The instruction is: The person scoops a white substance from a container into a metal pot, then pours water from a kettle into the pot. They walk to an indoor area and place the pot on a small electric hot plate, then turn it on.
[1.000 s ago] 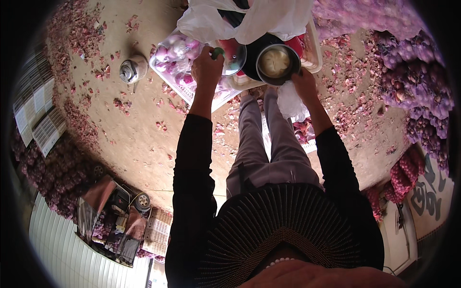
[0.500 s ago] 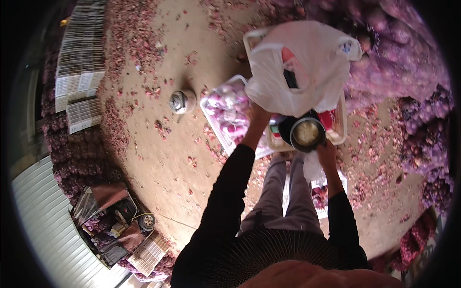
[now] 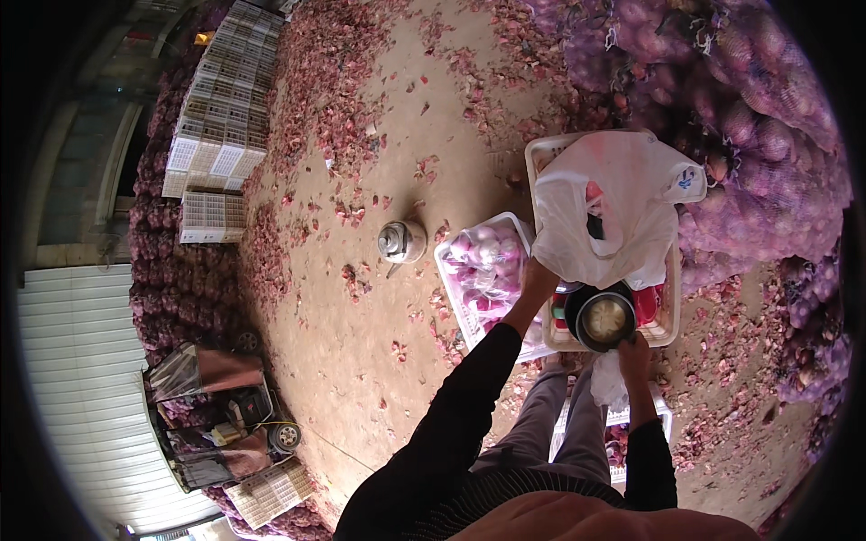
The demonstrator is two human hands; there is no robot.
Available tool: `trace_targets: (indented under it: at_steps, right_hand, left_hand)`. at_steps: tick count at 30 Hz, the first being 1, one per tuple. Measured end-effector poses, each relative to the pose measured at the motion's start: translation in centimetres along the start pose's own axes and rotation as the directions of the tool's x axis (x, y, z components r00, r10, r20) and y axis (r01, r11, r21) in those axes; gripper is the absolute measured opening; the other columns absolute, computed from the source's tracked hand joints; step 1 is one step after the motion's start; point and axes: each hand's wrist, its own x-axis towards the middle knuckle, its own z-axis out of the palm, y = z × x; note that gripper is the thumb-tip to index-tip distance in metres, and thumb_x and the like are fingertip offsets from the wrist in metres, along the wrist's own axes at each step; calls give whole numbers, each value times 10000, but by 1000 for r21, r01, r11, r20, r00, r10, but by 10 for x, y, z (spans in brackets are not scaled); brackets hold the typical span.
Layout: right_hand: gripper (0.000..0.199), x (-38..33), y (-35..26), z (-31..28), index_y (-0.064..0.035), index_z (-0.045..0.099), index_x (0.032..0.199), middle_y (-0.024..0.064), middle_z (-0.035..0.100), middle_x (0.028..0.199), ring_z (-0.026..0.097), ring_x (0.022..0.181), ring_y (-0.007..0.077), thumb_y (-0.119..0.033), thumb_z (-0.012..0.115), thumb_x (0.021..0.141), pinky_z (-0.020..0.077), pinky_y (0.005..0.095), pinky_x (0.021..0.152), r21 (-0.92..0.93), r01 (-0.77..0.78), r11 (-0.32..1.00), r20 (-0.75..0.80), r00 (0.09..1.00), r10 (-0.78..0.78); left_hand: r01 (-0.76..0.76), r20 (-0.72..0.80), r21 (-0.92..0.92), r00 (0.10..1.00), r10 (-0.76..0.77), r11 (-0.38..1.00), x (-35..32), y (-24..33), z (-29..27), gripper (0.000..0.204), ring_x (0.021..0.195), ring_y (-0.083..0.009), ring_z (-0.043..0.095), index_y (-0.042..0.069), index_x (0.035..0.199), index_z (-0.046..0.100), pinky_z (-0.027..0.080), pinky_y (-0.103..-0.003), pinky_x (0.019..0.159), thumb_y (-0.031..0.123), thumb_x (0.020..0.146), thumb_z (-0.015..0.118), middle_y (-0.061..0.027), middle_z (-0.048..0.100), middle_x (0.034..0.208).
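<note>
My left hand (image 3: 539,282) is closed on the near left edge of a white plastic carrier bag (image 3: 622,171), which bulges over a pale plastic crate (image 3: 669,335). A red and dark item shows through the bag's opening. My right hand (image 3: 635,353) grips the near rim of a round dark bowl (image 3: 582,309) with pale food (image 3: 606,319) inside. A crumpled thin plastic bag (image 3: 610,380) hangs beside my right fingers. Red and green items, partly hidden, sit around the bowl in the crate. My fingertips are hard to see.
Left of the bowl stands a white crate (image 3: 448,272) of bagged red onions (image 3: 487,261). A metal kettle-like vessel (image 3: 401,242) sits on the floor farther left. Onion sacks (image 3: 758,180) pile up at right. Stacked crates (image 3: 221,108) and a cart (image 3: 216,415) stand at left.
My view has shifted, so the crates and hands appear lower and farther right. The white bag sits lower over its crate. Both hands keep their holds.
</note>
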Motion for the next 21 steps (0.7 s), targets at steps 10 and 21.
trace_targets:
  at_steps: [10, 21]
  right_hand:
    - [244, -7, -19, -4, 31, 583, 879, 208, 603, 722, 604, 686, 353, -179, 579, 756, 458, 451, 649, 18, -43, 999, 42, 998, 42]
    - [282, -1, -12, -1, 1, 573, 885, 224, 618, 805, 613, 794, 405, -255, 576, 768, 463, 483, 703, -37, -71, 997, 72, 995, 73]
  left_hand:
    - [89, -63, -292, 992, -112, 952, -6, -13, -2, 499, 1115, -366, 592, 61, 1246, 550, 493, -437, 901, 243, 803, 690, -216, 613, 1196]
    - [-226, 90, 516, 974, 210, 826, 23, -50, 27, 470, 1035, -302, 641, 169, 1293, 546, 520, -432, 849, 426, 901, 513, -113, 604, 1252]
